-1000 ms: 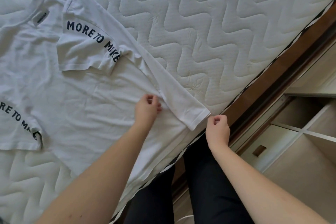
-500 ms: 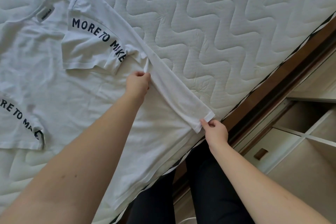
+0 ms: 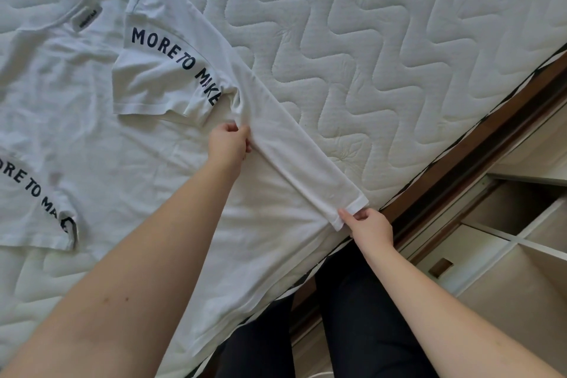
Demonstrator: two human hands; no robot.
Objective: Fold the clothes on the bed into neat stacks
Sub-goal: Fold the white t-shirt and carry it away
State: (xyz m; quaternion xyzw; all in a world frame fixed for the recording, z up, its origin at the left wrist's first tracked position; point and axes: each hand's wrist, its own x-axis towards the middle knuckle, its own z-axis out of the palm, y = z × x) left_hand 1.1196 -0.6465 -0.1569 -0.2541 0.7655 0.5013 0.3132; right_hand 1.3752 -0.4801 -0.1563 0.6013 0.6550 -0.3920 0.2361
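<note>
A white T-shirt [image 3: 129,169] with dark lettering on both sleeves lies flat on the quilted mattress [image 3: 383,49]. Its right side is turned inward as a long narrow strip, and the right sleeve is folded over the body. My left hand [image 3: 228,146] grips the edge of that strip just below the folded sleeve. My right hand [image 3: 369,225] pinches the strip's hem corner near the mattress edge. The collar with its label lies at the upper left.
The mattress edge runs diagonally from upper right to lower middle, with a dark wooden bed frame [image 3: 478,150] along it. Pale open shelving compartments [image 3: 503,252] stand beyond the frame at right. My dark-trousered legs [image 3: 352,322] are beside the bed.
My left hand slid up the folded strip from near the hem toward the sleeve. My right hand went from a closed fist beside the hem to pinching the hem corner.
</note>
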